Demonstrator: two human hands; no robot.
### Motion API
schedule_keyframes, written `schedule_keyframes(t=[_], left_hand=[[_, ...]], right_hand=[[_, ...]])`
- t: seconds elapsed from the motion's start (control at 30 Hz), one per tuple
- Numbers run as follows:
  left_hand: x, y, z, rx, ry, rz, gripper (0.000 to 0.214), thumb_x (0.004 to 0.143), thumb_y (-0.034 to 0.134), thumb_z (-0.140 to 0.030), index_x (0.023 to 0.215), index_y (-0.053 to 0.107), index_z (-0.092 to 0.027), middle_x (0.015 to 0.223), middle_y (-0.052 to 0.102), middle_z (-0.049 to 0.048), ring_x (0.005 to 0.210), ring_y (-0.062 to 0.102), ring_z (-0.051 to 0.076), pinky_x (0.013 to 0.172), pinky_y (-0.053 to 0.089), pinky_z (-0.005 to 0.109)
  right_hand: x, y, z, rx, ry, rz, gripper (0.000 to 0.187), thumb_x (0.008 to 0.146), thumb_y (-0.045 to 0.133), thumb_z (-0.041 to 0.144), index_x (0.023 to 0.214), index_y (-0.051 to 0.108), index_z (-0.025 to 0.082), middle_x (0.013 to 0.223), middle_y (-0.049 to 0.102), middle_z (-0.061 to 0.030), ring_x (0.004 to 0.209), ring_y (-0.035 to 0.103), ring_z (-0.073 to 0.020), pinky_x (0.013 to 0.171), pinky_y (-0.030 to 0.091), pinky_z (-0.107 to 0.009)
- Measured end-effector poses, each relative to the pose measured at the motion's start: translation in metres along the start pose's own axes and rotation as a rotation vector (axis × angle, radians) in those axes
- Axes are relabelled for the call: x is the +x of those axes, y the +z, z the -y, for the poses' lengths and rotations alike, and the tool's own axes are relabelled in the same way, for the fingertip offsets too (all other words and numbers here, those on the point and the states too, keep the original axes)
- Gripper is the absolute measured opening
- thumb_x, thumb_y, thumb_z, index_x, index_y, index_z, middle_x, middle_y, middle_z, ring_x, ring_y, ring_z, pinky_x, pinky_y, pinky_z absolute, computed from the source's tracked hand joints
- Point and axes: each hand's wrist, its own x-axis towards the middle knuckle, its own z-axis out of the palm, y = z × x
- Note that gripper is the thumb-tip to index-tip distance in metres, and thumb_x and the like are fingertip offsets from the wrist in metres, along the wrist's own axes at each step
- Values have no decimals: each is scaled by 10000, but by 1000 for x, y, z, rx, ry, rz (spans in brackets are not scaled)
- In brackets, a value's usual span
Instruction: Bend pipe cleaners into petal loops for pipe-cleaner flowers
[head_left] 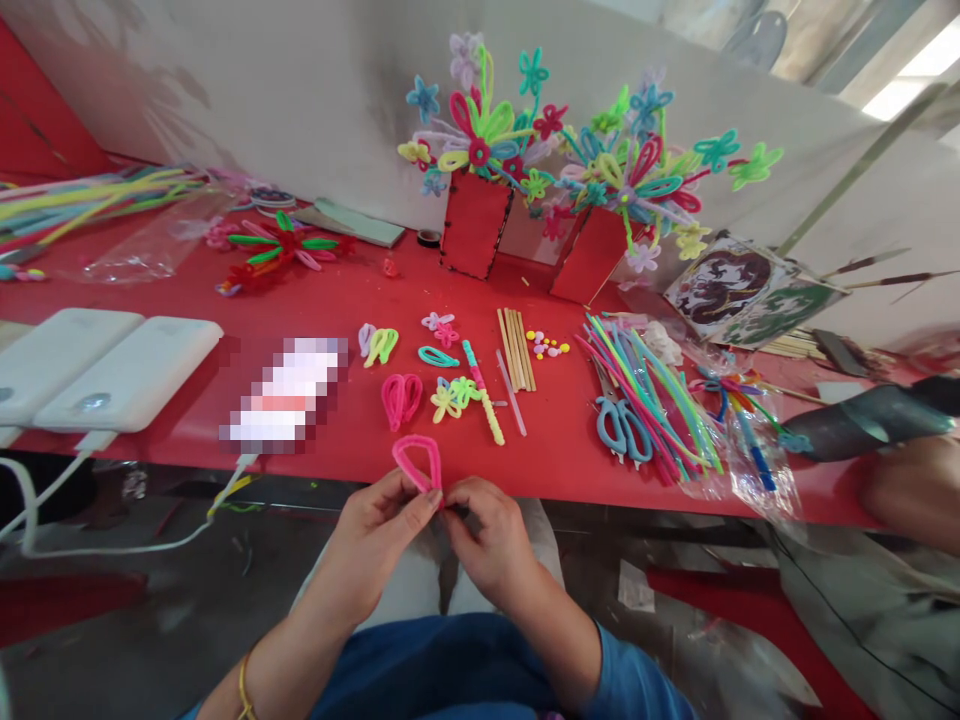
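Both my hands meet just in front of the red table's (pixel 570 455) near edge. My left hand (pixel 379 535) and my right hand (pixel 487 535) pinch the base of a pink pipe-cleaner loop (pixel 418 462), which stands up between the fingertips. Both hands are closed on it. On the table just beyond lie a pink double loop (pixel 402 399), a green loop pair (pixel 382 346), a teal loop (pixel 437 357), small yellow-green flower shapes (pixel 452 397) and a stem wrapped in pink and yellow (pixel 482 392).
Wooden sticks (pixel 515 348), blue-handled scissors (pixel 623 428) and a bundle of coloured pipe cleaners (pixel 651 398) lie to the right. Two red boxes (pixel 474 224) full of pipe-cleaner flowers stand at the back. White power banks (pixel 112 372) with cables sit at the left. Another person's arm (pixel 911 490) is at the right edge.
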Motion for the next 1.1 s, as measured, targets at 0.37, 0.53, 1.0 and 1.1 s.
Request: schedule_keyframes(t=[0.37, 0.53, 1.0, 1.1], left_hand=[[-3, 3, -3, -8, -30, 14, 223, 637, 712, -393, 671, 655, -180, 639, 602, -2, 645, 527, 148, 623, 450, 255], [-2, 0, -3, 70, -5, 51, 196, 652, 696, -374, 666, 660, -182, 653, 597, -2, 635, 513, 143, 598, 441, 248], [-4, -4, -3, -89, -83, 72, 175, 645, 721, -332, 742, 706, -187, 656, 659, 5, 665, 562, 149, 649, 452, 263], [-4, -6, -3, -121, -126, 77, 174, 642, 726, -330, 729, 698, -182, 655, 663, 12, 656, 571, 154, 638, 457, 266]], right_hand=[[-3, -4, 1, -69, -44, -8, 128, 802, 466, 189, 722, 565, 203, 685, 633, -27, 634, 580, -139, 610, 456, -243], [-4, -5, 3, -9, 18, 3, 113, 796, 482, 195, 720, 564, 203, 675, 625, -16, 616, 572, -130, 605, 455, -232], [-4, -6, -4, -205, -84, 38, 118, 806, 472, 162, 774, 583, 186, 798, 613, -57, 732, 580, -146, 652, 461, -237], [-5, -9, -3, -239, -107, 68, 138, 831, 459, 163, 793, 590, 186, 775, 618, -54, 718, 581, -149, 647, 459, -242]])
